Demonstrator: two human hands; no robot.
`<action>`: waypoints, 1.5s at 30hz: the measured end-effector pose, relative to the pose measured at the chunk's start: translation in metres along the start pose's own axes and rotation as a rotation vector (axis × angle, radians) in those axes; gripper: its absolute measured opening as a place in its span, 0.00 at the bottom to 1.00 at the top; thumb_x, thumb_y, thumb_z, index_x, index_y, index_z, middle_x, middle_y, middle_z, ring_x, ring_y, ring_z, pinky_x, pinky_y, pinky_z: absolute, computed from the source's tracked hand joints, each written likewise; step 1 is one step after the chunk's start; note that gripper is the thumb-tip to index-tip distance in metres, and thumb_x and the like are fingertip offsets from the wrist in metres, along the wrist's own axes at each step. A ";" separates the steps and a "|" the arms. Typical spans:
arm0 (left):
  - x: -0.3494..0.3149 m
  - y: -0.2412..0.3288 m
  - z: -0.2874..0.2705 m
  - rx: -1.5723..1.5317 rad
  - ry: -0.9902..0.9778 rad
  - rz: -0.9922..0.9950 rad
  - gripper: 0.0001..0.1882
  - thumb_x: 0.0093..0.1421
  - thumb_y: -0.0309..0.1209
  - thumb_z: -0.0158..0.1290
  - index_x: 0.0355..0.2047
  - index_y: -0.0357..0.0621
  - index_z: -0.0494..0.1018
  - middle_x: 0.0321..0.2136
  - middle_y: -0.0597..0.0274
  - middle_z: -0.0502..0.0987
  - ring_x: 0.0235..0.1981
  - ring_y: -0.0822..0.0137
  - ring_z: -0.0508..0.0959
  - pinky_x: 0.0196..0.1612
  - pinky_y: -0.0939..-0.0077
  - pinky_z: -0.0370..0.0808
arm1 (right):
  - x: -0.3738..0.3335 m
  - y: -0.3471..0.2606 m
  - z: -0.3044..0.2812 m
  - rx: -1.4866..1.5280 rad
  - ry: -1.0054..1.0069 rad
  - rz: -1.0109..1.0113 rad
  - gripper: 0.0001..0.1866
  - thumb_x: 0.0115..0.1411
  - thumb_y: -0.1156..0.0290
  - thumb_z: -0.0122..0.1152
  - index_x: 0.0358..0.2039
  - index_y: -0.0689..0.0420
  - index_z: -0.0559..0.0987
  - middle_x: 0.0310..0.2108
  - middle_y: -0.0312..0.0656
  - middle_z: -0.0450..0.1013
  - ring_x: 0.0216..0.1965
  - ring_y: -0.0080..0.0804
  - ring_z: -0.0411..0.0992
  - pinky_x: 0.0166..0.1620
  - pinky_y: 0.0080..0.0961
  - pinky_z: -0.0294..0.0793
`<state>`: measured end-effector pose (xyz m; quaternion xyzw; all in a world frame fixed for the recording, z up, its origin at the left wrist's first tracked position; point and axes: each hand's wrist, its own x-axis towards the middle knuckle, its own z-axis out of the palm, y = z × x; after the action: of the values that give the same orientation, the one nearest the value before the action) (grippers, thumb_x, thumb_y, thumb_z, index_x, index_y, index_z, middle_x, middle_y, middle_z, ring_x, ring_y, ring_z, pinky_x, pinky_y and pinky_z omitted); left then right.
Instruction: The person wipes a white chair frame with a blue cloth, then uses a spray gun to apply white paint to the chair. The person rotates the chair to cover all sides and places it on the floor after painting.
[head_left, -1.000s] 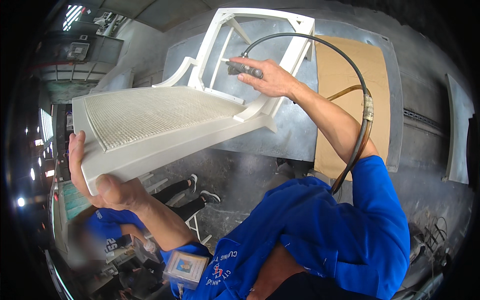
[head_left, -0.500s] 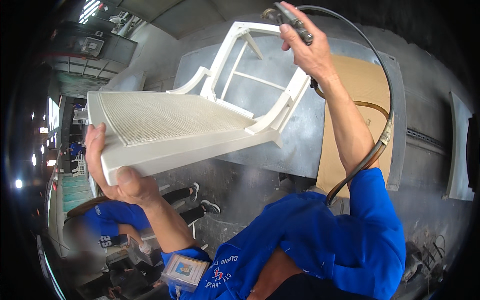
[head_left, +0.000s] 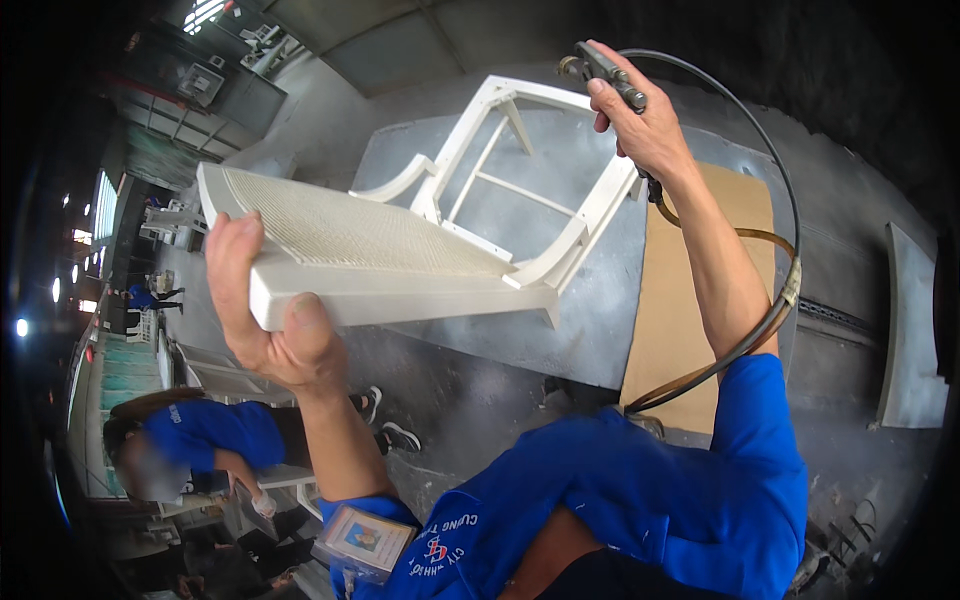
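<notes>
A white chair (head_left: 420,297) with a woven cane panel (head_left: 370,225) is tilted in front of me, its legs and rails pointing away. My left hand (head_left: 275,310) grips the near left end of its frame, thumb on one face and fingers over the other. My right hand (head_left: 640,120) is wrapped round a metal spray gun (head_left: 607,75), held above the chair's far right side. A dark hose and a brown hose (head_left: 770,235) run from the gun back along my right forearm.
Beneath the chair lies a grey metal tabletop (head_left: 590,335) with a brown cardboard sheet (head_left: 690,320) on its right. A co-worker in a blue shirt (head_left: 215,435) bends over at the lower left. A pale curved panel (head_left: 915,330) stands at the far right.
The chair has turned in my left hand, so its cane panel shows at a flatter angle. My left hand moved rightward; the spray gun sits slightly lower and further right in view.
</notes>
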<state>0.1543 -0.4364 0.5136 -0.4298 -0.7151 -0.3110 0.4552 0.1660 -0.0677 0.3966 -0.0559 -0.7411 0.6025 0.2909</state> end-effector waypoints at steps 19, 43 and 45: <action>0.002 0.002 -0.001 0.063 -0.052 -0.012 0.33 0.67 0.47 0.36 0.57 0.29 0.70 0.57 0.44 0.75 0.62 0.48 0.72 0.65 0.49 0.70 | -0.041 0.097 0.078 -0.281 -0.311 0.050 0.29 0.69 0.44 0.56 0.69 0.33 0.69 0.46 0.49 0.81 0.29 0.32 0.78 0.42 0.43 0.82; 0.035 -0.058 -0.047 0.181 -0.469 0.080 0.44 0.67 0.63 0.44 0.60 0.28 0.69 0.57 0.45 0.76 0.61 0.52 0.73 0.66 0.59 0.67 | -0.069 0.074 0.018 -0.140 -0.430 0.194 0.29 0.69 0.46 0.57 0.69 0.35 0.70 0.59 0.52 0.75 0.54 0.50 0.76 0.59 0.43 0.76; 0.042 -0.107 -0.050 0.134 -0.472 0.025 0.35 0.64 0.52 0.50 0.60 0.33 0.71 0.58 0.47 0.75 0.60 0.53 0.74 0.66 0.60 0.67 | -0.099 0.065 -0.006 -0.120 -0.342 0.168 0.28 0.69 0.49 0.58 0.69 0.35 0.70 0.55 0.50 0.78 0.48 0.42 0.79 0.54 0.39 0.80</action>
<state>0.0684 -0.5110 0.5666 -0.4684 -0.8152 -0.1483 0.3068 0.2329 -0.0879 0.3007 -0.0314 -0.8071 0.5801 0.1055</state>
